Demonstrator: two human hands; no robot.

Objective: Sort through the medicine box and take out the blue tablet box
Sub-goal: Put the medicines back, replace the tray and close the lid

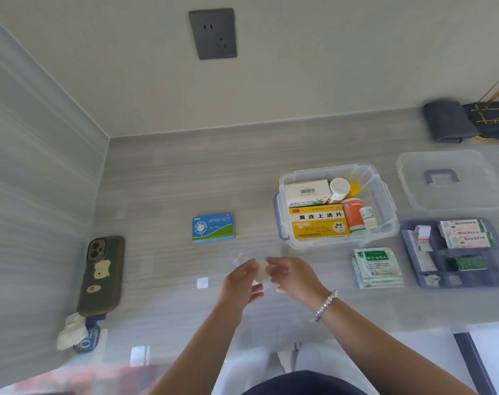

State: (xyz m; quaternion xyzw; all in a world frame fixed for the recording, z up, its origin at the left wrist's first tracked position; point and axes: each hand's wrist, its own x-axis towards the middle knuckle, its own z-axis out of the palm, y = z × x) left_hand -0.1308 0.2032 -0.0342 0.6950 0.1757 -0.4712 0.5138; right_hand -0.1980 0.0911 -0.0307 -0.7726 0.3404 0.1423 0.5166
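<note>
While flat blue-and-green cardboard tablet box (213, 227) already lay on grey tabletop (163, 178), well left of clear plastic medicine box (385, 220), task looked done. Left hand (244, 280) and right hand (292, 276) fingers pinched small pale object (262, 273) together; nothing obvious left.

tablet box (213, 227) left of medicine box (337, 205); lid (449, 181), tray (456, 253) right; sachets (378, 267), probably, in front.
</note>
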